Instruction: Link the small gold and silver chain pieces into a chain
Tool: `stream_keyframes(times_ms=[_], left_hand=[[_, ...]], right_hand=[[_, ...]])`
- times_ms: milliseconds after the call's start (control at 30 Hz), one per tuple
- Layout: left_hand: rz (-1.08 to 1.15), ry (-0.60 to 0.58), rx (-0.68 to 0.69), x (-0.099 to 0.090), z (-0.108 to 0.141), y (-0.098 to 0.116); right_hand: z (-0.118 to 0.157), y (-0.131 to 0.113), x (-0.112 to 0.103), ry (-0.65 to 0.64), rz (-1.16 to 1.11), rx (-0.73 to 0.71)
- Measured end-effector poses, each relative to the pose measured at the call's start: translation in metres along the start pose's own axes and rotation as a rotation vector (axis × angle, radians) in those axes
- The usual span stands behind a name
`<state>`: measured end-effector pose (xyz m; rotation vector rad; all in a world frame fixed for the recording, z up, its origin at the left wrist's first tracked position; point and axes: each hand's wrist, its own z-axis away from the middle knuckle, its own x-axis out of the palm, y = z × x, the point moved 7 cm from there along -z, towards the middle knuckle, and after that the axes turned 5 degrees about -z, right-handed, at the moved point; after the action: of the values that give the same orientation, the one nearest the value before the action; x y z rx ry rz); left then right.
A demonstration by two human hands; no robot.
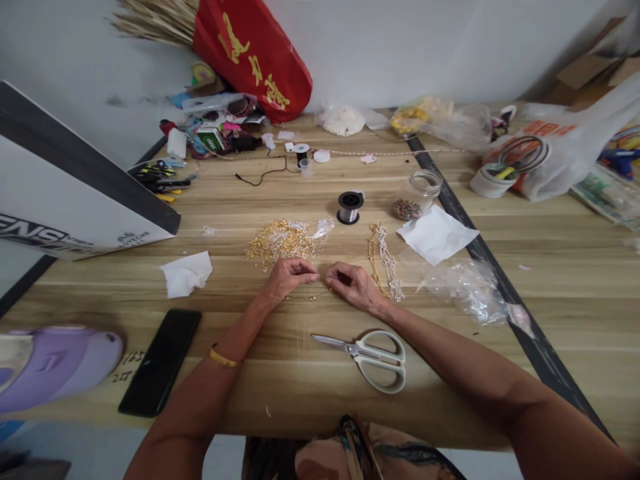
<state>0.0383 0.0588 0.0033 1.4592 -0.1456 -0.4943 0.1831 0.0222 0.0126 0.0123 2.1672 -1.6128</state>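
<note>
My left hand (293, 275) is closed in a pinch just in front of a pile of gold and silver beaded chains (280, 241). What lies between its fingertips is too small to make out. Facing it across a narrow gap, my right hand (354, 285) has thumb and fingers pressed together. A thin gold beaded strand (306, 297) lies on the table below the hands, its right end reaching my right fingertips. Gold and silver chains (385, 260) lie to the right of that hand. Scissors (367, 353) with pale handles rest nearer my body, blades pointing left.
A wire spool (349, 207) and a glass jar of beads (416, 193) stand beyond the hands. White paper (437, 233) and clear plastic bags (470, 290) lie right. Leftward are a phone (160, 363), a purple object (75, 363) and a large box (75, 200).
</note>
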Motion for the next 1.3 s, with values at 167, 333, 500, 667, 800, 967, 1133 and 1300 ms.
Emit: stream_keyframes(times_ms=[167, 333, 500, 667, 800, 967, 1133, 1300], left_hand=[[0.011, 0.001, -0.01, -0.0002, -0.0005, -0.0015], [0.032, 0.002, -0.005, 0.0, -0.0012, -0.004], [0.039, -0.001, -0.013, 0.0011, -0.0016, -0.0051], [0.048, -0.013, -0.039, 0.0029, -0.0014, -0.0046], [0.051, -0.014, -0.045, 0.0035, -0.0006, -0.003], [0.046, -0.034, -0.025, 0.0052, 0.0002, -0.0009], [0.028, -0.052, -0.022, 0.0073, 0.0004, -0.0009], [0.024, -0.076, -0.028, 0.0091, 0.0002, -0.0014]], right_hand=[[-0.0001, -0.0017, -0.0004, -0.004, 0.012, 0.007], [0.0, -0.0012, 0.0001, -0.005, 0.002, -0.004], [-0.0004, -0.0005, 0.0005, -0.008, 0.002, -0.004], [-0.0008, -0.0006, 0.0008, -0.016, 0.014, -0.007], [-0.0005, -0.001, 0.0007, -0.018, 0.018, 0.001], [-0.0007, -0.0021, 0.0007, -0.012, 0.016, 0.009], [-0.001, -0.0009, 0.0013, -0.006, 0.013, 0.008], [-0.0008, -0.0001, 0.0012, -0.002, 0.02, 0.005]])
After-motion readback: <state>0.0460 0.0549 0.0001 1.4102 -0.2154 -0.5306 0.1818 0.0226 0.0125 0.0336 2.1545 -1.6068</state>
